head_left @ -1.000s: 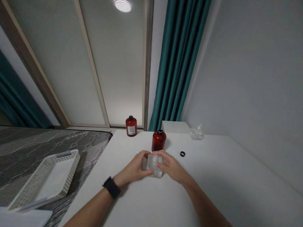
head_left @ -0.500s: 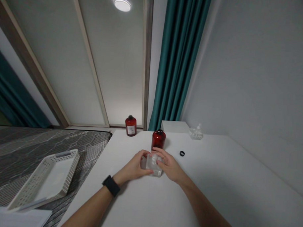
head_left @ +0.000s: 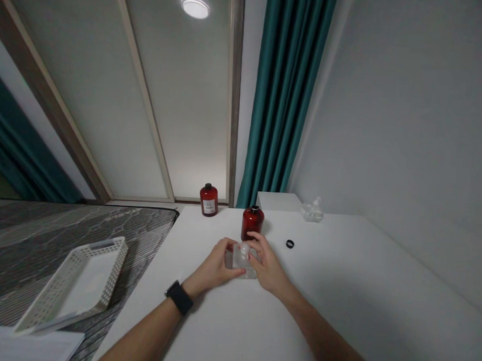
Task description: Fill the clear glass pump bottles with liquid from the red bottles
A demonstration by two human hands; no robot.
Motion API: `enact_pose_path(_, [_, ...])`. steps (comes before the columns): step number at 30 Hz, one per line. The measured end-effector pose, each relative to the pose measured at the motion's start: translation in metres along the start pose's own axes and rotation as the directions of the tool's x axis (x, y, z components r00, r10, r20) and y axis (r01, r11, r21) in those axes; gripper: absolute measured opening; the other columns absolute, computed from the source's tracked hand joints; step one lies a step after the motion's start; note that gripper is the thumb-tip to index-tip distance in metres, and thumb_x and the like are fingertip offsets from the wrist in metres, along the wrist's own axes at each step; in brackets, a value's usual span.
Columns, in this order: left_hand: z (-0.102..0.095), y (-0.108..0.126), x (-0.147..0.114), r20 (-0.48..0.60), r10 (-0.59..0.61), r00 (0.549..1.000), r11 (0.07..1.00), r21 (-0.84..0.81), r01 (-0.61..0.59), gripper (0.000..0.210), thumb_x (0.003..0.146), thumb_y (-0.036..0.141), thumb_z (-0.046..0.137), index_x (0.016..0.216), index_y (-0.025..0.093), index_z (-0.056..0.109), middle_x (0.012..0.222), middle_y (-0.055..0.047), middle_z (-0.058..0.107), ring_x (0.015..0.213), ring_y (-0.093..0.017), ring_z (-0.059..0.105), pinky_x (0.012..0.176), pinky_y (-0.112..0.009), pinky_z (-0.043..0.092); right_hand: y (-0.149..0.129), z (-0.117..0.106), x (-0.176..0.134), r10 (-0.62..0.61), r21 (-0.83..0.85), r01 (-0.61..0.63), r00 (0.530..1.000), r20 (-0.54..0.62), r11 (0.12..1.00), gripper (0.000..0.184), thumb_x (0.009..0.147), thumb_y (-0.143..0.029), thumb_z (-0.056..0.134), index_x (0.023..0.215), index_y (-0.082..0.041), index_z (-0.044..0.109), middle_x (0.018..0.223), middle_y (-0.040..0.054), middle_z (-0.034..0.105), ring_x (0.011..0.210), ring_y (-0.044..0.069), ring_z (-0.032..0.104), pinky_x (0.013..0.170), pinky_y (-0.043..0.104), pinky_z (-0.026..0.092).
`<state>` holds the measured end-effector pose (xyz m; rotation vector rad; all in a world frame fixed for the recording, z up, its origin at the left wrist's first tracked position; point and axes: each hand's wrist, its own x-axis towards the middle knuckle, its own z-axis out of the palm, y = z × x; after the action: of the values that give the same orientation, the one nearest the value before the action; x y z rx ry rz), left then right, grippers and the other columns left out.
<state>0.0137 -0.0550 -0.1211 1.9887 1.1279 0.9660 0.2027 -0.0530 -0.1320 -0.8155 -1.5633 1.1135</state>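
Observation:
A clear, square-sided glass bottle (head_left: 241, 260) stands on the white table in front of me. My left hand (head_left: 218, 264) is closed around its left side, thumb along the near face. On top is a round clear stopper (head_left: 244, 249), gripped between the thumb and fingers of my right hand (head_left: 266, 264). Whether the stopper sits in the neck or is loose I cannot tell. Just behind my hands is a dark red bottle (head_left: 252, 223) with an open-looking top. To the right of it lies a small black ring (head_left: 290, 244).
Another red bottle (head_left: 208, 200), labelled and black-capped, stands at the table's far left. A white box (head_left: 279, 201) and a clear glass vessel (head_left: 312, 211) are at the back right. Left of the table are a white perforated basket (head_left: 117, 273) and paper sheets (head_left: 29, 347).
The fingers of my right hand have shifted slightly around the stopper and lifted a little. My left hand keeps its hold on the glass bottle.

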Motion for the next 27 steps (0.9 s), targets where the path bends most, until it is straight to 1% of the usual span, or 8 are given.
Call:
enact_pose_path(3, [-0.001, 0.001, 0.001, 0.005, -0.002, 1.0, 1.0, 0.014, 0.002, 0.048, 0.072, 0.025, 0.08, 0.111, 0.018, 0.053, 0.11, -0.008, 0.06, 0.102, -0.025, 0.057, 0.092, -0.039, 0.046, 0.0, -0.003, 0.001, 0.019, 0.0, -0.019, 0.999, 0.041, 1.0, 0.044, 0.088, -0.018, 0.055, 0.131, -0.027, 0.049, 0.122, 0.0082, 0.067, 0.117, 0.022, 0.061, 0.108, 0.045, 0.041])
enact_pose_path(7, [-0.004, 0.001, 0.002, 0.028, -0.019, 0.999, 1.0, 0.024, 0.018, 0.05, 0.072, 0.026, 0.08, 0.113, 0.017, 0.053, 0.11, -0.008, 0.06, 0.101, -0.025, 0.057, 0.089, -0.039, 0.047, -0.007, -0.01, 0.002, 0.034, -0.09, -0.024, 0.994, 0.103, 0.996, 0.04, 0.086, -0.015, 0.055, 0.125, -0.026, 0.059, 0.129, 0.0066, 0.064, 0.124, 0.024, 0.057, 0.113, 0.046, 0.037])
enact_pose_path(10, [-0.011, 0.001, 0.002, 0.095, 0.019, 0.995, 1.0, 0.005, -0.019, 0.057, 0.074, 0.03, 0.08, 0.121, 0.018, 0.05, 0.116, -0.009, 0.059, 0.104, -0.025, 0.057, 0.089, -0.039, 0.048, -0.013, -0.015, 0.002, 0.024, -0.096, -0.008, 0.986, 0.163, 0.995, 0.047, 0.085, -0.014, 0.056, 0.13, -0.025, 0.057, 0.132, 0.0063, 0.062, 0.127, 0.024, 0.055, 0.115, 0.047, 0.034])
enact_pose_path(13, [-0.02, 0.001, 0.002, 0.132, 0.077, 0.988, 0.997, 0.001, -0.078, 0.059, 0.076, 0.029, 0.077, 0.127, 0.019, 0.048, 0.121, -0.009, 0.057, 0.107, -0.025, 0.056, 0.093, -0.04, 0.048, -0.017, -0.019, 0.001, 0.011, -0.065, 0.003, 0.976, 0.218, 0.998, 0.047, 0.087, -0.019, 0.058, 0.133, -0.024, 0.055, 0.136, 0.0081, 0.06, 0.13, 0.026, 0.053, 0.115, 0.048, 0.034])
enact_pose_path(17, [-0.028, 0.002, 0.002, 0.138, 0.103, 0.985, 0.994, 0.022, -0.107, 0.051, 0.079, 0.026, 0.073, 0.125, 0.02, 0.053, 0.118, -0.008, 0.059, 0.105, -0.024, 0.057, 0.095, -0.041, 0.048, -0.018, -0.022, 0.001, 0.033, -0.029, -0.027, 0.975, 0.218, 0.999, 0.045, 0.09, -0.031, 0.063, 0.134, -0.024, 0.055, 0.137, 0.0102, 0.06, 0.131, 0.028, 0.052, 0.114, 0.049, 0.035])
enact_pose_path(21, [-0.029, 0.003, 0.002, 0.146, 0.077, 0.986, 0.997, -0.023, -0.075, 0.051, 0.078, 0.026, 0.075, 0.124, 0.02, 0.054, 0.117, -0.007, 0.062, 0.103, -0.023, 0.058, 0.094, -0.04, 0.048, -0.015, -0.022, 0.003, 0.071, -0.023, -0.068, 0.973, 0.218, 0.997, 0.047, 0.09, -0.039, 0.065, 0.135, -0.024, 0.056, 0.136, 0.0099, 0.061, 0.13, 0.027, 0.053, 0.114, 0.048, 0.036])
enact_pose_path(25, [-0.027, 0.0, 0.003, 0.15, 0.042, 0.988, 0.998, -0.055, -0.034, 0.05, 0.078, 0.027, 0.077, 0.122, 0.019, 0.054, 0.113, -0.007, 0.064, 0.098, -0.023, 0.059, 0.091, -0.038, 0.048, -0.012, -0.022, 0.004, 0.08, -0.022, -0.077, 0.973, 0.217, 0.997, 0.048, 0.089, -0.038, 0.067, 0.135, -0.026, 0.058, 0.137, 0.008, 0.06, 0.131, 0.026, 0.053, 0.114, 0.046, 0.035])
enact_pose_path(27, [-0.027, -0.002, 0.003, 0.148, 0.048, 0.988, 0.997, -0.063, -0.039, 0.05, 0.078, 0.027, 0.077, 0.122, 0.02, 0.054, 0.114, -0.007, 0.064, 0.1, -0.023, 0.06, 0.091, -0.038, 0.048, -0.011, -0.021, 0.004, 0.086, -0.021, -0.083, 0.973, 0.213, 0.996, 0.046, 0.089, -0.036, 0.068, 0.133, -0.027, 0.059, 0.135, 0.0073, 0.061, 0.13, 0.025, 0.053, 0.114, 0.046, 0.035])
